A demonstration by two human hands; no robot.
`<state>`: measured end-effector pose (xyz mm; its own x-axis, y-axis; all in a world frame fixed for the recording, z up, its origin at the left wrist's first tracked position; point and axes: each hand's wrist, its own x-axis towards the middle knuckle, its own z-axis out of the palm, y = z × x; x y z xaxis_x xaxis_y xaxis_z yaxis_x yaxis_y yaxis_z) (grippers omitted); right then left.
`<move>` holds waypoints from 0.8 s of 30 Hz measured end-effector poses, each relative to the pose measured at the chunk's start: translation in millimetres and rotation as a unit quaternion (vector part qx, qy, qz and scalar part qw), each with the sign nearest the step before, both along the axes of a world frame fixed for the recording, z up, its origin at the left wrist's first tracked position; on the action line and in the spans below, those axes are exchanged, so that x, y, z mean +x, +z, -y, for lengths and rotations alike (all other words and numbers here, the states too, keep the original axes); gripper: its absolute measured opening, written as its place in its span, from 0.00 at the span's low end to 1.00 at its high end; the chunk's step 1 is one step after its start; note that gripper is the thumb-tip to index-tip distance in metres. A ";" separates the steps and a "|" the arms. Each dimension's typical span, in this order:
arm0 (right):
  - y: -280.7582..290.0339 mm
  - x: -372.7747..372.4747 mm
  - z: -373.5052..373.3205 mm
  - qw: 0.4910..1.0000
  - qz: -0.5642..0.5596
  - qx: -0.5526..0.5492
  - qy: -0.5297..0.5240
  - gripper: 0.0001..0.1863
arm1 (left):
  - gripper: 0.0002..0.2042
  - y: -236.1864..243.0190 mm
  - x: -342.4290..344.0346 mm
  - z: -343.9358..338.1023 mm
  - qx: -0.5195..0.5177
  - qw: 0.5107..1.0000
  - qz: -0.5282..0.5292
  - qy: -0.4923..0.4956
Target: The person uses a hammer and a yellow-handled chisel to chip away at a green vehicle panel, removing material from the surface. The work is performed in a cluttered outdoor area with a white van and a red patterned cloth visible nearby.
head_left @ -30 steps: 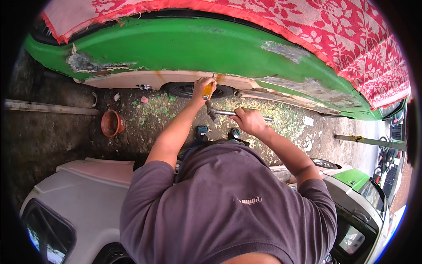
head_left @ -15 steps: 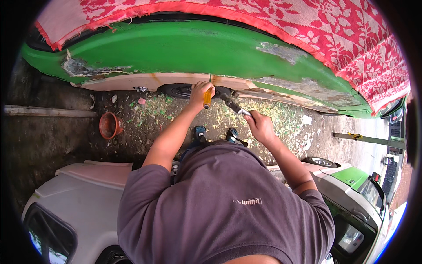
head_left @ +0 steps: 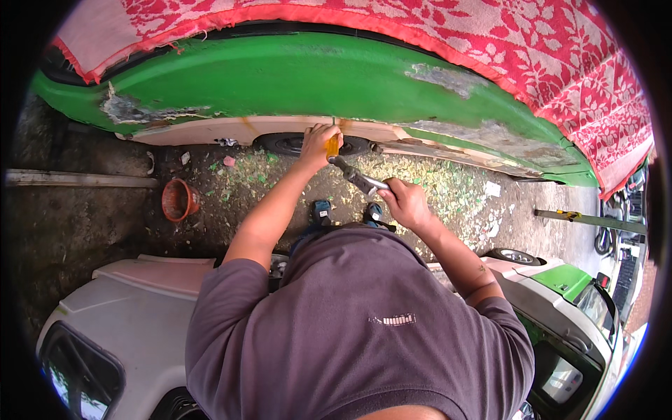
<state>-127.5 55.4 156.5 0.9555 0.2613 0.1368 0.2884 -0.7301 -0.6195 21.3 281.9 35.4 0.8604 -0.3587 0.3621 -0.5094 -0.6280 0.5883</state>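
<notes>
My left hand [head_left: 319, 145] is closed around the yellow handle of a screwdriver [head_left: 332, 145]. Its thin shaft points away from me, to the lower edge of the green car panel [head_left: 280, 77]; the tip is too small to make out. My right hand [head_left: 409, 203] grips the silver handle of a dark-headed metal striking tool [head_left: 357, 178], whose exact kind is unclear. The tool's head meets or nearly meets the near end of the screwdriver handle. Beyond my left hand is a car wheel [head_left: 287, 143], partly hidden. Bare, flaking patches mark the panel on both sides.
A red-and-white patterned cloth [head_left: 532, 63] covers the car's upper part. Paint flakes [head_left: 448, 182] litter the ground around my feet. An orange-brown pot [head_left: 180, 200] lies to the left. Behind me stands a white and green vehicle [head_left: 560, 285]; a metal bar [head_left: 595, 221] is at right.
My right hand has moved slightly left, bringing the striking tool's head from beside the screwdriver to its handle end. My left hand stays nearly in place.
</notes>
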 end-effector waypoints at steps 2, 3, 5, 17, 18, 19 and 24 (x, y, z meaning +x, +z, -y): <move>-4.6 6.6 -7.1 0.999 0.014 -0.049 0.011 0.14 | 0.06 0.4 -0.4 -0.6 -0.016 1.000 -0.003 -0.008; -6.5 11.1 -10.3 0.995 -0.009 -0.103 -0.003 0.15 | 0.05 0.4 -0.6 -1.0 0.012 0.999 -0.028 -0.008; -6.7 11.4 -10.4 0.997 -0.005 -0.074 -0.029 0.15 | 0.05 -0.5 -1.4 -1.7 0.064 0.996 -0.067 -0.017; -16.8 7.0 17.5 0.962 -0.162 0.119 -0.184 0.21 | 0.07 5.7 -2.4 8.4 -0.005 1.000 -0.029 -0.012; -18.8 7.0 22.1 0.959 -0.160 0.133 -0.194 0.23 | 0.07 6.7 -2.6 9.7 -0.005 0.999 -0.031 -0.013; -20.7 6.2 26.2 0.961 -0.143 0.139 -0.192 0.23 | 0.07 7.6 -2.4 11.6 -0.012 0.999 -0.026 -0.017; -24.1 8.5 40.3 0.957 -0.135 0.146 -0.211 0.23 | 0.07 7.5 -4.5 22.6 -0.023 0.998 -0.019 -0.046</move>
